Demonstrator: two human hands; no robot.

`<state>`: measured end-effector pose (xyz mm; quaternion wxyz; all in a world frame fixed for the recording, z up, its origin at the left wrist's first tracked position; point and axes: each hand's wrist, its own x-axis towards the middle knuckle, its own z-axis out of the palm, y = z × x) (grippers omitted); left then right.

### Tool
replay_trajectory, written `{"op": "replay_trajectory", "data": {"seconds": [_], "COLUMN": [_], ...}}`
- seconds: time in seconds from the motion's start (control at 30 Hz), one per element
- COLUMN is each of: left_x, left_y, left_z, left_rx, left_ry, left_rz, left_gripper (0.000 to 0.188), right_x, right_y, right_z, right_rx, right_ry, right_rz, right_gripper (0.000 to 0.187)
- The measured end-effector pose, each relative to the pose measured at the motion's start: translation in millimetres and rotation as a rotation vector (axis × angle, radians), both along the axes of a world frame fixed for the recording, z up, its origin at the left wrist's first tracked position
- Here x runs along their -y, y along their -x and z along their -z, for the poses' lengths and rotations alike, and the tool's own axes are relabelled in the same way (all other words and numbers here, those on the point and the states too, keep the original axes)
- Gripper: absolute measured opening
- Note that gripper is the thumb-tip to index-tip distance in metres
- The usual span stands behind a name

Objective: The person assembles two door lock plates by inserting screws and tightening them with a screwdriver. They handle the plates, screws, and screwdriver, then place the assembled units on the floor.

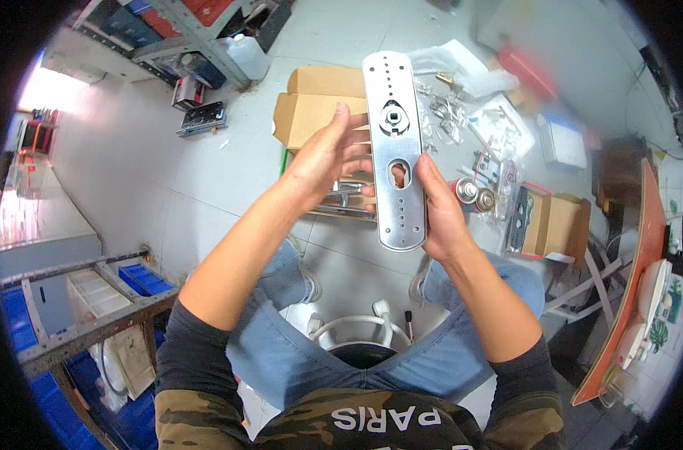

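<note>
My right hand (443, 216) grasps a long, round-ended silver metal plate (396, 147) before an open brown cardboard box (316, 82). My left hand (323, 160) (thumb standing clear) spreads loosely at the plate's left edge.

The pale grey tiled floor (184, 161) carries the things. An opened cardboard box (323, 86) lies at the frame's upper centre; clear plastic bags (448, 124) with metal parts spread right of it. Two spray cans (465, 192) stand right of centre, near a smaller open box (565, 225). Dark metal pieces (203, 118) lie upper left.
</note>
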<state>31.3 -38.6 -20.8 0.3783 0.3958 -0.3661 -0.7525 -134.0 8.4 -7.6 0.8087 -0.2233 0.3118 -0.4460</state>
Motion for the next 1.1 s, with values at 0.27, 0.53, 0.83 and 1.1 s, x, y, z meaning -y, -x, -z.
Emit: {"op": "replay_trajectory", "data": {"seconds": [0.27,0.53,0.83,1.1], "left_x": [-28.6,-24.8,-24.3,-21.7], "left_y": [1.1,-15.7,-21.5,-11.8], "left_z": [-39.1,-11.9,-9.1,6.0], "left_rx": [0.071,0.136,0.175,0.24], "left_ry": [0.022,-0.031,0.002,0.11], "left_rz": [-0.263,-0.252,-0.24,-0.234], "left_gripper": [0.033,0.033,0.03,0.032], "right_x": [-12.5,-7.3,-8.2,-15.2], "right_y": [-16.2,-24.0,-31.7,-27.4], "right_z": [2.5,22.7,22.6,29.7], "right_rx": [-0.054,-0.162,-0.251,-0.187], "right_ry": [0.052,0.009,0.064,-0.034], "right_rz": [-0.153,-0.212,-0.219,-0.183], "right_gripper": [0.041,0.041,0.042,0.045]}}
